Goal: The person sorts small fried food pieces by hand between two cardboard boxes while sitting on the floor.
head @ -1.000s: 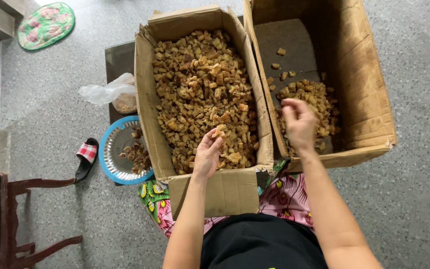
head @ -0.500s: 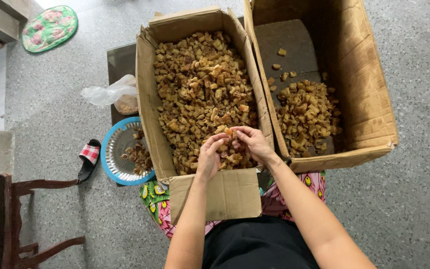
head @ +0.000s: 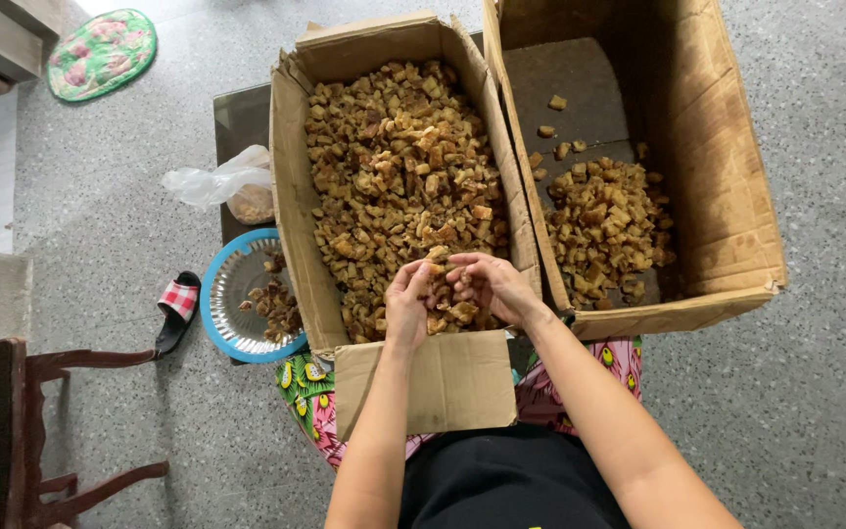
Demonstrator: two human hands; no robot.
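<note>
1. At the far left edge, a dark wooden chair (head: 12,431), partly cut off by the frame; above it a pale step, and near the top corner a round green and pink mat (head: 102,53).
2. Between chair and boxes, open grey speckled floor (head: 100,196), with a red-checked slipper (head: 178,309) lying on it just beside a blue-rimmed plate (head: 222,294) holding a few brown pieces.
3. Above the plate, a clear plastic bag (head: 222,186), resting against the outer wall of the left box.
4. Left cardboard box (head: 291,196), filled nearly wall to wall with brown chunks (head: 394,167); near flap folded down toward the lap.
5. Left hand (head: 405,309) over the near end of this box, fingers curled around a small clump of chunks.
6. Right hand (head: 487,286) touching the left one, fingers bent and pinching at the same clump; both held close to the near edge.
7. Right cardboard box (head: 727,176), touching the left box along one wall; smaller pile of chunks at its near end, far half mostly bare dark bottom.
8. Right of that box, open grey floor to the frame edge.
</note>
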